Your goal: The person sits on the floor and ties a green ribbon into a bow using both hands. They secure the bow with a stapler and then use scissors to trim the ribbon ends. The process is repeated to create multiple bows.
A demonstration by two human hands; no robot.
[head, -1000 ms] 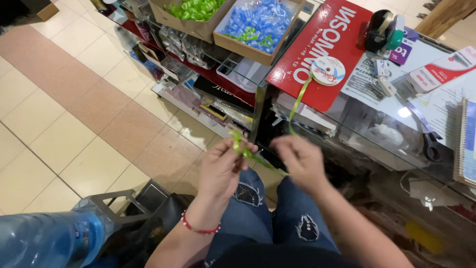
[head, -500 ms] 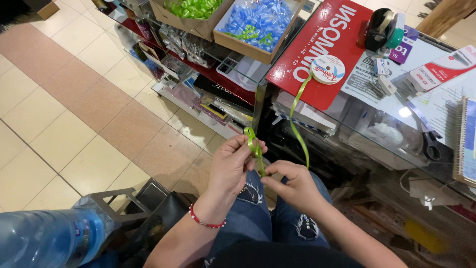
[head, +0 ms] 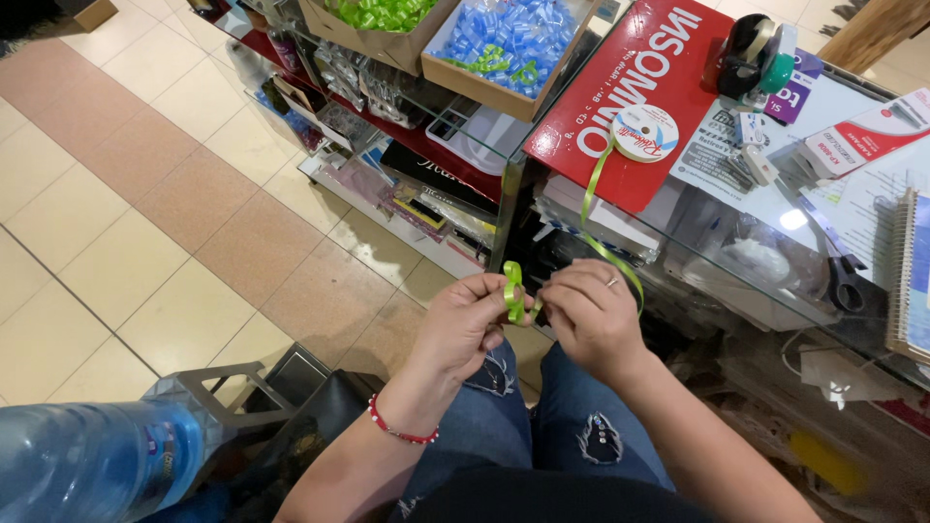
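Green ribbon (head: 513, 291) pinched between both hands (head: 528, 315).

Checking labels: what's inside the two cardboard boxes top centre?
Left cardboard box holds green ribbon bows; right cardboard box holds blue bows plus a few green. Lower layers are covered.

The large clear blue plastic water bottle (head: 92, 465) at lower left is cut off by the frame's edges. The spiral-bound notebook (head: 911, 281) at far right is also cropped. Where the thin green ribbon (head: 513, 291) ends is hidden between the left hand (head: 463, 324) and right hand (head: 593, 315)
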